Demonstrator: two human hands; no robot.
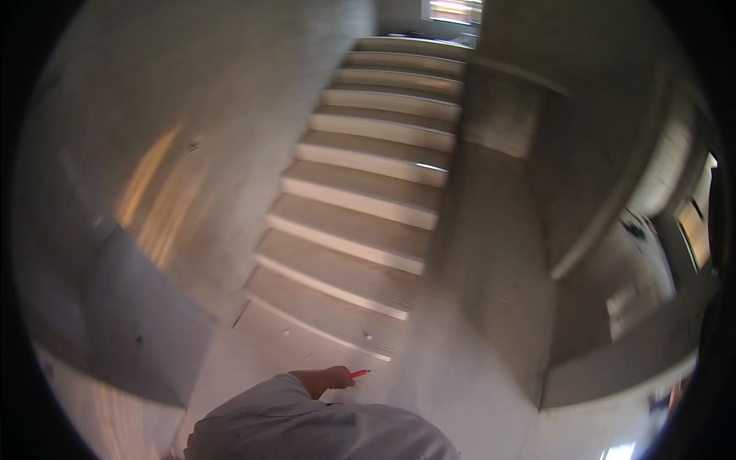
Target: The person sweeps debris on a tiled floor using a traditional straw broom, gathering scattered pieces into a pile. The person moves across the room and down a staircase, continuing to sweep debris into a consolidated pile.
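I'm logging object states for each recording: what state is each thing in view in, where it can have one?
Left hand: closed on the red pen-like tool.
Red pen-like tool: held, dark tip out, pointing right.
Grey sleeve: ends short of the hand, forearm bare.
Stairs: rising away from the person.
Left wall: streaked with orange light.
Upper window: bright.

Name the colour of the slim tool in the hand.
The slim tool looks mostly red; the head view shows it best.
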